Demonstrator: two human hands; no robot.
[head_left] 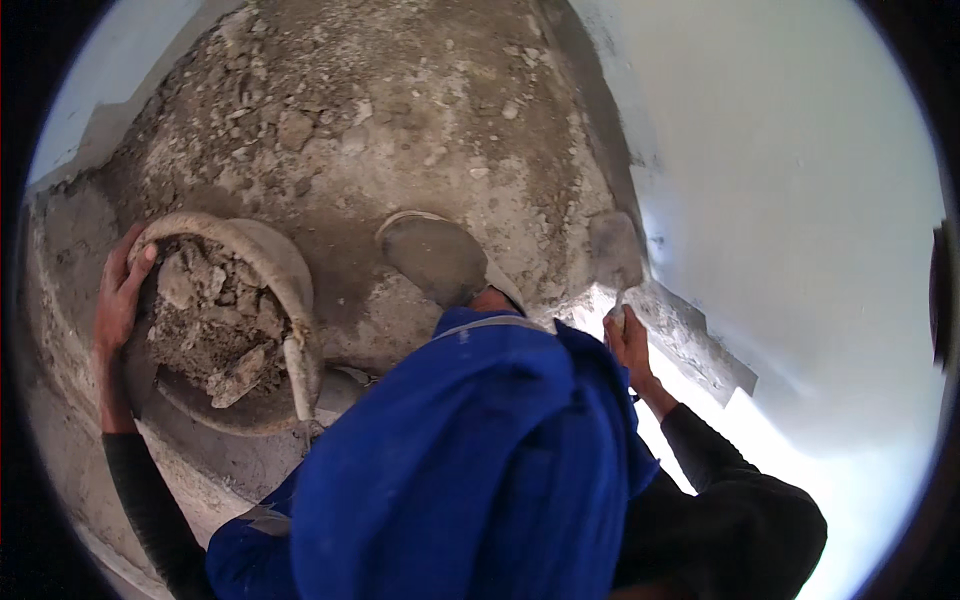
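At the left stands a dusty tub (280,250), tilted, with broken rubble (215,320) heaped inside it. My left hand (120,285) grips its left rim, the thumb over the edge and the fingers along the outside. Over on the right, my right hand (628,345) is closed round the handle of a trowel (615,248). The trowel's broad grey blade points away from me, beside the foot of the wall and close to the floor; whether it touches the floor I cannot tell.
Loose rubble and dust (290,125) cover the floor ahead. A pale wall (790,190) rises along the right, and a low ledge (200,455) runs beneath the tub. My dusty shoe (435,260) is between the tub and the trowel. Blue cloth (460,450) fills the lower middle.
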